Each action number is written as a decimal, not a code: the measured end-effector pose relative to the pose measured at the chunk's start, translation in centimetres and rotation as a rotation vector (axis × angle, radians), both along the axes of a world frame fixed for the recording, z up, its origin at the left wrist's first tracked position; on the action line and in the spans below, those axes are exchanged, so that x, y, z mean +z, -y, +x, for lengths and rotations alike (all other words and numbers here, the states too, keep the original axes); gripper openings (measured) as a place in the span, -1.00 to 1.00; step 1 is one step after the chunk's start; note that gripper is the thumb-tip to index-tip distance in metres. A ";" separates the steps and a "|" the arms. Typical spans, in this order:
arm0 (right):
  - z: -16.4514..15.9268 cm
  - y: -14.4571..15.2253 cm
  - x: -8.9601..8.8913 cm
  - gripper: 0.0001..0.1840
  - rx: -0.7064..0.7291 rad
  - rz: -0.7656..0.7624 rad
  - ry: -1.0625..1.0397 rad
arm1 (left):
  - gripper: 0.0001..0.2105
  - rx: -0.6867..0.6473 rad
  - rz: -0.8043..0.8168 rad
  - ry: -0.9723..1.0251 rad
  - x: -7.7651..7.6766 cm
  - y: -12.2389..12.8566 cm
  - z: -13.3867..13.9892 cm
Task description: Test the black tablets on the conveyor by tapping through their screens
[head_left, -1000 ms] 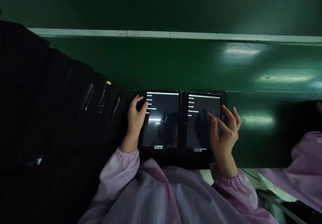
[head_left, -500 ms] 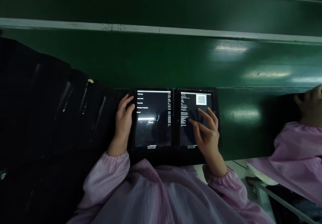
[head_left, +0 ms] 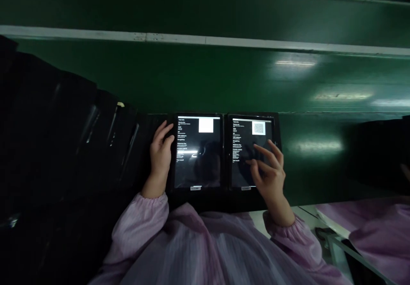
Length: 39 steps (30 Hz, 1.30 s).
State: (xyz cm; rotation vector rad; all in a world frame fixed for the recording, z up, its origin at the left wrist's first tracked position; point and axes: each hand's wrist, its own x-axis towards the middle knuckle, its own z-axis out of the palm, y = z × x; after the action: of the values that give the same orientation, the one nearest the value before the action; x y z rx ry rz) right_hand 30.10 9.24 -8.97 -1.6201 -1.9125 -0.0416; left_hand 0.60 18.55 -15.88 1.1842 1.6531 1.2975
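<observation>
Two black tablets lie side by side in dark cases, screens lit. The left tablet (head_left: 198, 161) shows a text list and a blank white square; the right tablet (head_left: 240, 174) has a similar list with a grey-patterned code in a white square. Along the left tablet's outer edge rests my left hand (head_left: 160, 152), fingers extended and apart, thumb at the case's rim. My right hand (head_left: 270, 169) is over the right part of the right tablet, fingers spread and holding nothing. Whether a fingertip touches the glass, I cannot tell.
Several dark cases or tablets (head_left: 77, 118) stand in a leaning row at the left. A pale strip (head_left: 224, 42) runs across the green work surface (head_left: 192, 80). At the right are a dark object (head_left: 371, 152) and another person's pink sleeve (head_left: 378, 229).
The left tablet's screen has gone from a menu sliding away to the text list with a white square. The neighbouring person's hand has mostly left view. My hands keep nearly the same places.
</observation>
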 end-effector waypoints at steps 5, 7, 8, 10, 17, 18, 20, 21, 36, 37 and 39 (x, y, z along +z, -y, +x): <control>1.4 -0.3 0.6 -0.70 -0.095 0.039 0.006 | -0.68 -0.027 0.019 -0.051 -0.3 -0.1 -0.1; 1.4 -0.8 0.6 -0.72 -0.118 0.032 -0.005 | -0.63 -0.055 0.012 -0.128 -0.5 -0.2 -0.2; 1.3 -1.1 0.5 -0.73 -0.127 0.029 -0.006 | -0.57 -0.071 0.004 -0.165 -0.5 -0.2 -0.3; 1.0 -2.0 0.1 -0.73 -0.141 0.025 0.009 | -0.42 -0.098 -0.012 -0.202 -0.6 -0.2 -0.3; 0.5 -5.1 -1.6 -0.64 -0.128 0.001 0.082 | -0.65 -0.041 -0.046 0.001 -0.2 -0.9 0.2; 0.5 -5.3 -1.7 -0.64 -0.127 -0.014 0.079 | -0.66 -0.030 -0.052 0.027 -0.1 -1.1 0.3; 0.6 -5.4 -1.6 -0.63 -0.127 -0.033 0.061 | -0.65 -0.013 -0.064 0.059 0.3 -1.7 0.5; 0.7 -5.4 -1.5 -0.63 -0.131 -0.032 0.048 | -0.65 -0.006 -0.069 0.068 0.5 -2.0 0.6; 1.6 -1.6 0.6 -0.60 -0.198 -0.027 0.005 | -0.65 0.046 -0.164 0.166 2.8 -2.4 1.2; 1.5 -1.6 0.5 -0.59 -0.189 -0.038 0.007 | -0.65 0.033 -0.156 0.170 2.8 -2.3 1.0; 1.2 -1.7 0.3 -0.59 -0.171 -0.047 0.012 | -0.65 0.010 -0.139 0.191 2.6 -2.0 0.7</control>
State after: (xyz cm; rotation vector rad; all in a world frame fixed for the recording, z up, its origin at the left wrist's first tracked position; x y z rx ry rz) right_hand 31.29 10.93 -8.62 -1.8156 -1.7914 -0.0780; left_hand 1.30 20.55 -13.26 0.9411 1.5836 1.2399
